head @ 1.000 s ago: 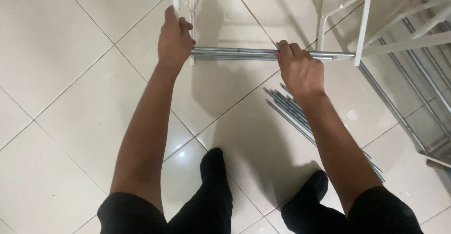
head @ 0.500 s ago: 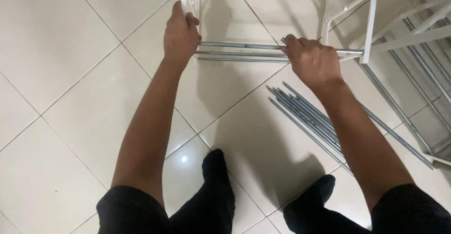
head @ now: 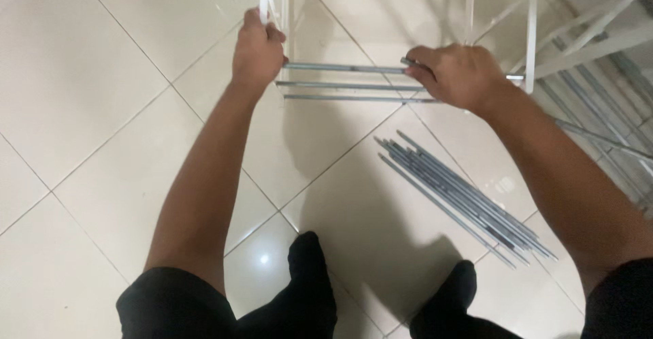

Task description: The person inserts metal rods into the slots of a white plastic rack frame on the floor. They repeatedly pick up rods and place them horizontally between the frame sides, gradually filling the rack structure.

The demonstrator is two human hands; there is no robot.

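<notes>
My left hand (head: 257, 52) grips the left upright of a white metal rack frame (head: 531, 33) near the top of the view. My right hand (head: 457, 75) is closed around a thin grey metal rod (head: 343, 68) that spans the frame horizontally. Two more grey rods (head: 340, 91) lie parallel just below it, between the uprights. A bundle of loose grey rods (head: 462, 199) lies on the tiled floor to the right of my feet.
The floor is glossy cream tile (head: 88, 107). My black-socked feet (head: 309, 271) stand at the bottom centre. More white frame parts and grey rods (head: 598, 53) lie at the upper right.
My right hand has shifted left along the rod and the view has tilted, so that the bundle of loose rods on the floor shows more fully. My left hand stays on the upright.
</notes>
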